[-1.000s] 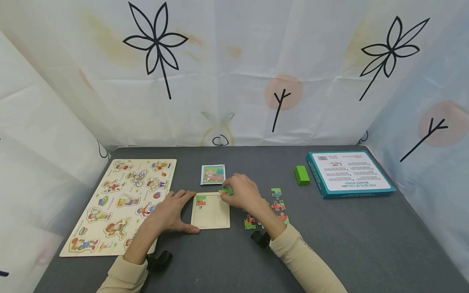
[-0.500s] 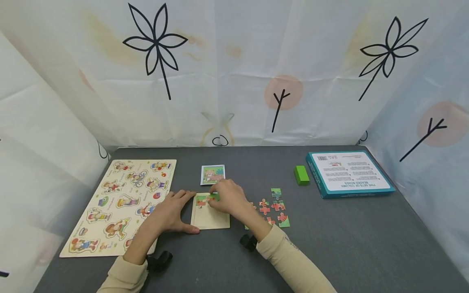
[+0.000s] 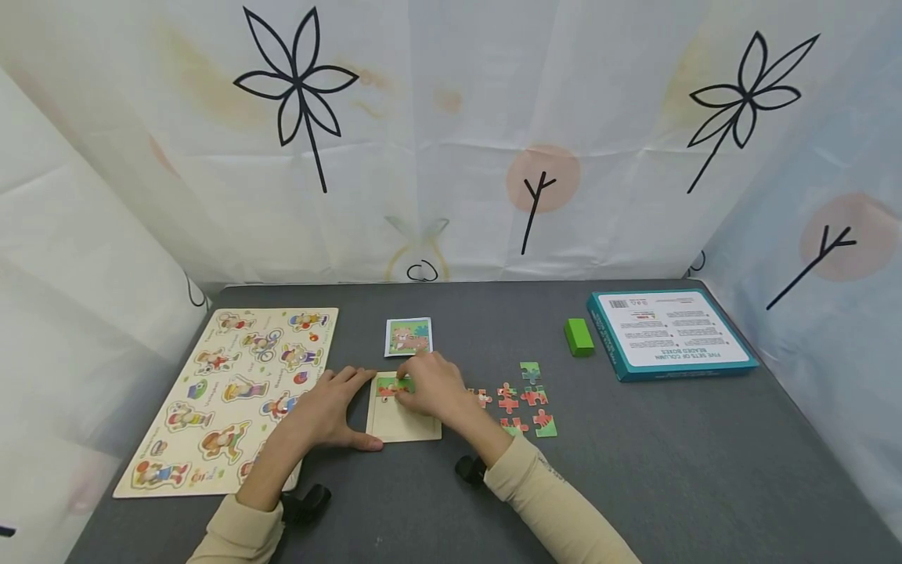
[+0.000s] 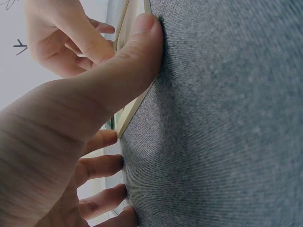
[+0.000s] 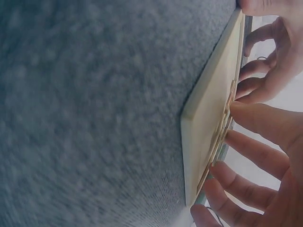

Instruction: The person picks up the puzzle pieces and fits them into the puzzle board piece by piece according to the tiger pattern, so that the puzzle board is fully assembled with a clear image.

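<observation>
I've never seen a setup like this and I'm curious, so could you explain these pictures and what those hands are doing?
There's no robot here, just a person's bare left hand and right hand. The wide picture comes from a camera on the head, looking forward and down. The two sideways-looking close-ups come from cameras worn on each wrist.

On the grey table lie a large picture board, a small picture card, a wooden tray, loose jigsaw pieces, a green block and a teal-edged box.

The left hand touches the tray's edge. The right hand's fingers are at the jigsaw pieces in the tray; I can't tell whether they're pinching or pressing.
</observation>
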A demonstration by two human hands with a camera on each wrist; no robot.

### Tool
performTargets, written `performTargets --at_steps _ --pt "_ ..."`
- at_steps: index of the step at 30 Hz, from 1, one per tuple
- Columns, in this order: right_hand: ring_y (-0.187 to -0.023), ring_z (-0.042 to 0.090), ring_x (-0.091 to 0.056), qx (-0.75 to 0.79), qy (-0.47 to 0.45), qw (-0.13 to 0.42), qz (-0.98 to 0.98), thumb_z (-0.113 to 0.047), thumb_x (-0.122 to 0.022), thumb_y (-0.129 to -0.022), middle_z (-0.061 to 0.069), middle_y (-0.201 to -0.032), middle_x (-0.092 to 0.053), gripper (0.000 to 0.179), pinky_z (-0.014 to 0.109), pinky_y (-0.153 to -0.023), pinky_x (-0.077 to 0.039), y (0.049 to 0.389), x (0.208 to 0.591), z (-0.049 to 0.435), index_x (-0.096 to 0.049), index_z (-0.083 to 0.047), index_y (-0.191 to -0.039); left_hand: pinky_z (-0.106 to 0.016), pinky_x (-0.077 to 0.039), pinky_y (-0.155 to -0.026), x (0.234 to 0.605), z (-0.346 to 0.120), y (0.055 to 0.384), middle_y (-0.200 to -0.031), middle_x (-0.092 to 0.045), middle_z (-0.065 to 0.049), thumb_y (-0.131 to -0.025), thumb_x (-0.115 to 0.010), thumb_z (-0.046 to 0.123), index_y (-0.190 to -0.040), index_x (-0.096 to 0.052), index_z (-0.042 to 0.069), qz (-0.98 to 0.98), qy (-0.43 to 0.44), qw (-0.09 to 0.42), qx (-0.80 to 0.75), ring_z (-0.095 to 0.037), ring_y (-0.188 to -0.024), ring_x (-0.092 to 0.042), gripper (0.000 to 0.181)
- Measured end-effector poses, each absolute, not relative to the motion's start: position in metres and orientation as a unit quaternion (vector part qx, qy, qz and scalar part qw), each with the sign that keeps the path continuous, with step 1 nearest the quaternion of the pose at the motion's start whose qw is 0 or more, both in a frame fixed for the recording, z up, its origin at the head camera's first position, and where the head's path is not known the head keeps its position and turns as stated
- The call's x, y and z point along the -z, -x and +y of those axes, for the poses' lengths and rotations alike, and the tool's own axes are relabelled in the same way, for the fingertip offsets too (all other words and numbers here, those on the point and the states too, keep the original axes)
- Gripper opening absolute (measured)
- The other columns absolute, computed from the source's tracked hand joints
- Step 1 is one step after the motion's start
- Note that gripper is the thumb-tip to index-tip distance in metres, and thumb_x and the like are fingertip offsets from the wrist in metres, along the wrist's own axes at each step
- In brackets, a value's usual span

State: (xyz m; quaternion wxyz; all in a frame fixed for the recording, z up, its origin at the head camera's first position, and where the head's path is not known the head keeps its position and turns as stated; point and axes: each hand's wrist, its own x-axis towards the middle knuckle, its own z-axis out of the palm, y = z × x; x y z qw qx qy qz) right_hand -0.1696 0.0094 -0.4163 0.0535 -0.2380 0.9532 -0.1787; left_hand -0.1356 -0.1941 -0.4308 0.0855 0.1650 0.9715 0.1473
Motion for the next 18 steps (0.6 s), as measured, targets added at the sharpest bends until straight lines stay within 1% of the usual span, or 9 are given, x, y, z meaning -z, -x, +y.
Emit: performTargets --at_steps 4,10,14,18 --pt "-0.099 0.024 -0.068 0.174 0.238 0.052 0.954 -0.029 -0.079 -0.090 0.005 -0.108 -0.075 0.022 0.037 -0.067 -0.056 0.1686 0.4180 0.0069 -0.081 -0.017 -0.108 -0.062 -0.053 -0.090 0.4302 -0.1940 0.1356 -0.146 -0.056 -0.017 -0.060 -0.090 0.066 -0.150 -0.050 0.011 0.971 -0.165 0.086 -0.148 -0.043 -0.126 -0.053 0.112" --pt "-0.094 0.023 -0.068 0.161 0.234 0.042 0.958 -0.031 -0.079 -0.089 0.004 -0.102 -0.074 0.022 0.032 -0.059 -0.051 0.1686 0.4195 0.0016 -0.081 -0.018 -0.107 -0.062 -0.053 -0.090 0.4298 -0.1936 0.1354 -0.146 -0.056 -0.017 -0.060 -0.091 0.066 -0.150 -0.051 0.011 0.971 -0.165 0.088 -0.146 -0.044 -0.126 -0.053 0.112" --pt "-0.091 0.021 -0.067 0.152 0.231 0.028 0.961 -0.033 -0.080 -0.089 0.003 -0.097 -0.073 0.021 0.032 -0.058 -0.050 0.1683 0.4202 -0.0007 -0.081 -0.018 -0.105 -0.062 -0.053 -0.089 0.4301 -0.1937 0.1354 -0.145 -0.056 -0.017 -0.060 -0.091 0.066 -0.149 -0.051 0.011 0.971 -0.166 0.087 -0.146 -0.044 -0.126 -0.053 0.112" --pt "-0.090 0.022 -0.068 0.150 0.232 0.021 0.961 -0.034 -0.080 -0.089 0.004 -0.098 -0.073 0.023 0.032 -0.059 -0.051 0.1680 0.4206 -0.0008 -0.081 -0.018 -0.106 -0.062 -0.053 -0.089 0.4306 -0.1940 0.1357 -0.145 -0.056 -0.016 -0.060 -0.091 0.066 -0.149 -0.051 0.011 0.971 -0.167 0.086 -0.147 -0.043 -0.126 -0.054 0.112"
